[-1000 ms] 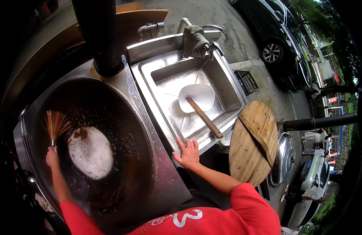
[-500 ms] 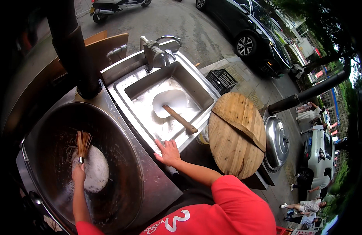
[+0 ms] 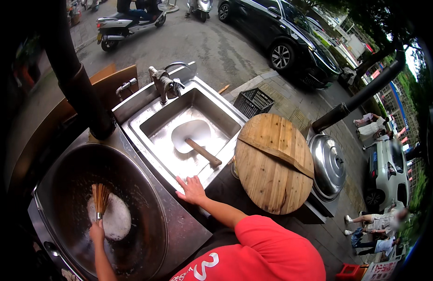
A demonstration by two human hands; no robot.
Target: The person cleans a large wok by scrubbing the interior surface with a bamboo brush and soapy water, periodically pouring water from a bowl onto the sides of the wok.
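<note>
My left hand point(image 3: 97, 232) is closed round the handle of a bamboo brush point(image 3: 101, 196), its bristles pointing away from me. It is inside a large dark wok point(image 3: 146, 225), at a patch of white, foamy water point(image 3: 116, 218). My right hand point(image 3: 192, 189) rests with fingers spread at the near edge of a steel sink point(image 3: 155, 161). In the sink lies a wide, pale-bladed scoop or shovel point(image 3: 193, 133) with a wooden handle, touched by neither hand.
A faucet point(image 3: 164, 86) stands behind the sink. To the right are a round wooden lid point(image 3: 275, 164) and a domed metal lid point(image 3: 328, 166). A black pipe point(image 3: 80, 93) rises beyond the wok. Further off are a black crate point(image 3: 254, 102), a scooter point(image 3: 127, 25) and a dark car point(image 3: 282, 42).
The whole view has shifted, with the sink and lids now lower and further left. The brush stays in the wok and my right hand stays by the sink. Scooters show more fully.
</note>
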